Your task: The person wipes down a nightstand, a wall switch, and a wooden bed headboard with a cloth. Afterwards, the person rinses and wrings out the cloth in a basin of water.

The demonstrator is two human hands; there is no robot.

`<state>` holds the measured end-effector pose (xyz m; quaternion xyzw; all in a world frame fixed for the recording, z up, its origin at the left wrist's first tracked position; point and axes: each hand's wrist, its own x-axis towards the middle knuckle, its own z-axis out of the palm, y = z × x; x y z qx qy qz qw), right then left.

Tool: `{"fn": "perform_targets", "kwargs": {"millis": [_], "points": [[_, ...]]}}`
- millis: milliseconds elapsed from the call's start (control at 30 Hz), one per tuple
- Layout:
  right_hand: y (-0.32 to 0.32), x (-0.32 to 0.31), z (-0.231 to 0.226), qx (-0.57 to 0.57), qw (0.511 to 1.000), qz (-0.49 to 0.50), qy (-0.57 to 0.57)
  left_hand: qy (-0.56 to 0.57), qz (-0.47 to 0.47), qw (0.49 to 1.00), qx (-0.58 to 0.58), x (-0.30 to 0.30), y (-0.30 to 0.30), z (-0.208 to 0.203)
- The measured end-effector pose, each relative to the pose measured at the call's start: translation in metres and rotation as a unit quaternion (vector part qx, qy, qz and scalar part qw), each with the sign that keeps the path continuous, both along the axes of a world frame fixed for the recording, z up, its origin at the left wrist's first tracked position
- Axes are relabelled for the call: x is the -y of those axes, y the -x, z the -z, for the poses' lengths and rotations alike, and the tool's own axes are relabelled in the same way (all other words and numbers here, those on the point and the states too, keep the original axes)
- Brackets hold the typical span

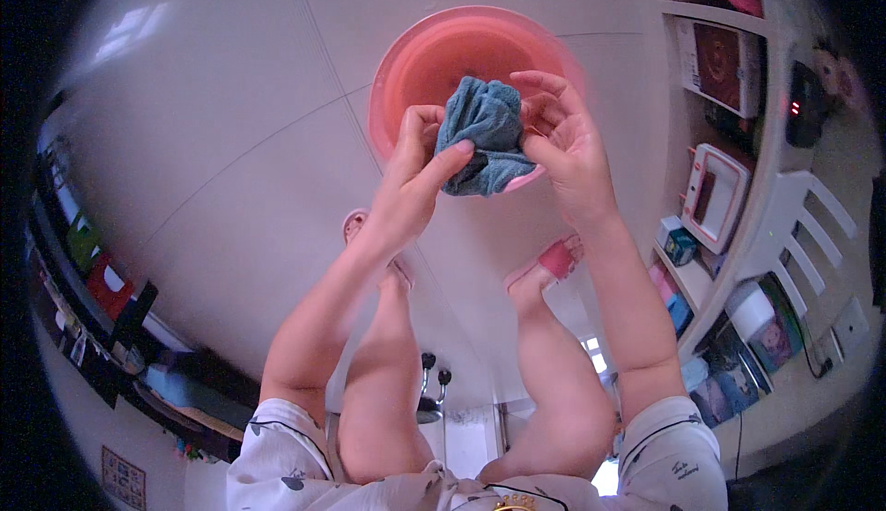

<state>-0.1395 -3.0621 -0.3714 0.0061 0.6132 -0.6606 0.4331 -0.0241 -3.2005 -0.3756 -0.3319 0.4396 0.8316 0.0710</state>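
Over a pink basin (397, 45) on the floor, my left hand (420, 165) pinches a crumpled teal cloth (484, 132), its thumb pressed on the near face. My right hand (572, 142) is at the cloth's right side, fingers curved and spread apart. Whether its thumb and fingertips touch the cloth's edge I cannot tell. Behind the cloth and my hands, the near part of the basin is mostly hidden. The basin's inside looks reddish, and a dark spot shows near its middle.
Pale floor tiles (231, 114) surround the basin. My feet in pink slippers (556, 260) are on either side, nearer me. At the right stand white shelves (715, 12) with boxes and a white-framed item (715, 197). A dark low cabinet (120, 363) runs along the left.
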Motion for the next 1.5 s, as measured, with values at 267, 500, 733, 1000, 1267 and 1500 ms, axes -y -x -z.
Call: {"fn": "perform_targets", "kwargs": {"millis": [267,500,733,1000,1267,1500], "points": [[-0.024,0.003,-0.112,0.028,1.0,-0.008,0.003,-0.149,-0.119,0.981,0.019,-0.012,-0.001,-0.097],[-0.049,-0.011,-0.226,-0.242,0.942,-0.071,-0.221,-0.215,-0.229,0.949,-0.03,-0.009,-0.004,-0.21],[-0.049,-0.028,-0.311,-0.232,0.928,0.033,-0.291,-0.04,-0.189,0.981,-0.032,-0.027,-0.017,-0.328],[-0.07,-0.045,-0.406,0.245,0.932,0.16,0.216,0.231,0.105,0.951,-0.179,-0.067,-0.014,-0.465],[-0.068,-0.047,-0.506,-0.31,0.926,0.066,0.204,0.204,-0.003,0.963,-0.174,-0.1,0.002,-0.541],[-0.056,-0.072,-0.544,0.125,0.888,0.128,0.424,0.388,-0.059,0.871,-0.294,-0.136,0.012,-0.581]]}}
